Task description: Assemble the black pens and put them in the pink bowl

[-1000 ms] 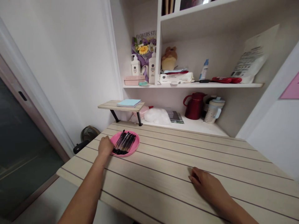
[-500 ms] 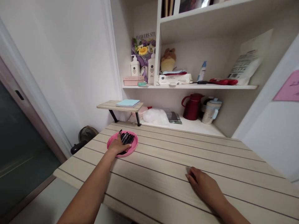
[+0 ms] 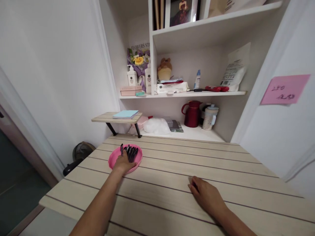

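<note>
Left hand (image 3: pixel 123 163) at pens (image 3: pixel 133 153) in the plate (image 3: pixel 113 161), near the table's (image 3: pixel 162 183) far left corner, grip unclear; right hand (image 3: pixel 206 194) loosely closed, nearer the front edge.

Pink tray (image 3: pixel 113 159); black pens (image 3: pixel 133 154); pale desk (image 3: pixel 162 191), dark-striped; red jug (image 3: pixel 193 114).

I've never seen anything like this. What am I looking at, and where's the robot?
There's no robot: these are a person's bare hands. All the pictures come from one camera worn on their head, looking forward and down. On the table sit a pink plate of pens and a small stand bearing blue paper. The left hand reaches over the plate onto the pens; whether it grips any is hidden. The right hand rests loosely curled on the table, with nothing visible in it.
</note>
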Tool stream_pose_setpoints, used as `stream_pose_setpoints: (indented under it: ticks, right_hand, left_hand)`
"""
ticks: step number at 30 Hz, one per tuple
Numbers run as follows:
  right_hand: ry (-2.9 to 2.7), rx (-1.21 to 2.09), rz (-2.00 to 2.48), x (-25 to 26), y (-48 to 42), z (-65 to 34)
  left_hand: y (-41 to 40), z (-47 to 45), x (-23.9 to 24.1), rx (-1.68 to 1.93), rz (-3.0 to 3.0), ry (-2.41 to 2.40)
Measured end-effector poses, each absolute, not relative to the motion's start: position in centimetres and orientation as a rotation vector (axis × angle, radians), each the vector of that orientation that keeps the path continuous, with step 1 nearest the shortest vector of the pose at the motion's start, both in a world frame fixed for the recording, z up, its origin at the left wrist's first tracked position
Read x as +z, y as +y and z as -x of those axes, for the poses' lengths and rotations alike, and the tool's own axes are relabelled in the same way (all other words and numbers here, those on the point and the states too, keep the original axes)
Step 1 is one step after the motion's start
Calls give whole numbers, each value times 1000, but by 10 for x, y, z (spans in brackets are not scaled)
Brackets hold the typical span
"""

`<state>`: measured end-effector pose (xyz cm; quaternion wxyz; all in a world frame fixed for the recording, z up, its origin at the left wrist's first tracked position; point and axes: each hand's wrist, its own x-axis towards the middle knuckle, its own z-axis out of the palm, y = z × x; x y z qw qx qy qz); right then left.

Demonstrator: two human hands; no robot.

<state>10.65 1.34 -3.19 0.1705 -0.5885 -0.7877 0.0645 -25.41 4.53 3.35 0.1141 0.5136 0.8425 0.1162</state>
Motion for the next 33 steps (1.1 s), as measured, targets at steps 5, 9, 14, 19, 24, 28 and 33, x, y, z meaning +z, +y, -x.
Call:
stream_pose_setpoints:
  ticks: [5,9,14,19,24,28,33]
  right_hand:
    - [-2235,163,1646,-31,12,-106]
    - [-2221,163,1650,-31,12,-106]
    - [-2225,172,1647,-30,12,-106]
    - [-2220,195,1645,-32,14,-107]
    - [-2214,218,1653,-31,15,-107]
    - [-2215,234,1653,-27,14,-107]
    - [-2211,300,1650,-20,15,-109]
  left_hand:
    - [48,227,30,390,-1572,2416]
    - [50,203,31,414,-1591,2393]
    - [53,187,34,414,-1595,2360]
    - [55,188,30,374,-1630,2365]
    - [58,191,28,393,-1652,2376]
    - [57,191,29,390,-1678,2377]
    - [55,189,31,355,-1706,2386]
